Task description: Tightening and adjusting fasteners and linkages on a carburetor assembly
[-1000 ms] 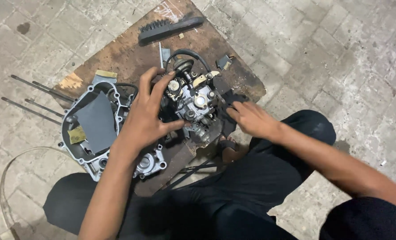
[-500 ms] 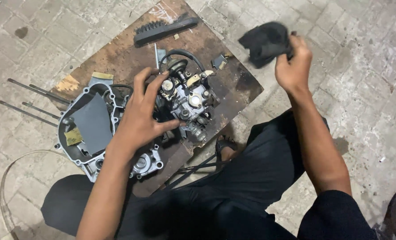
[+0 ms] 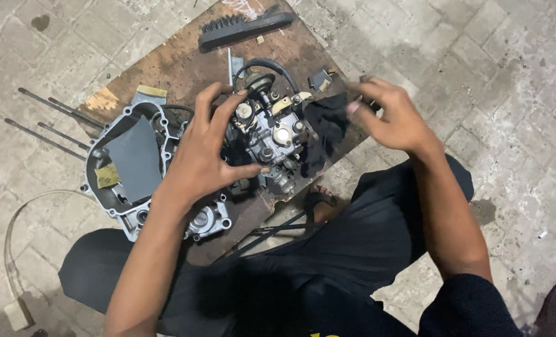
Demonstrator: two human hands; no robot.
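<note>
1. The paved floor (image 3: 490,93) carries a worn wooden board (image 3: 165,56), and the person sits at its near edge, dark trousers filling the bottom of the view.
2. On the board's left part lies a grey metal engine cover (image 3: 128,162), open side up, with a dark grey sheet resting inside it.
3. Just right of the cover, at the board's middle, stands the carburetor (image 3: 271,137), a small lump of grey metal with brass fittings and a black hose curling over its top. Its long axis runs roughly from the far left towards the near right.
4. The left hand (image 3: 206,146) is clamped on the carburetor's left side, fingers spread over the top and thumb pressed against the near face.
5. The right hand (image 3: 393,118) hovers to the carburetor's right, fingers loosely curled and blurred, touching or just above a black rag (image 3: 324,122) draped against the carburetor; whether it grips the rag I cannot tell.
6. A black brush (image 3: 243,28) lies at the board's far edge, and thin metal rods (image 3: 47,122) lie on the floor to the left.
</note>
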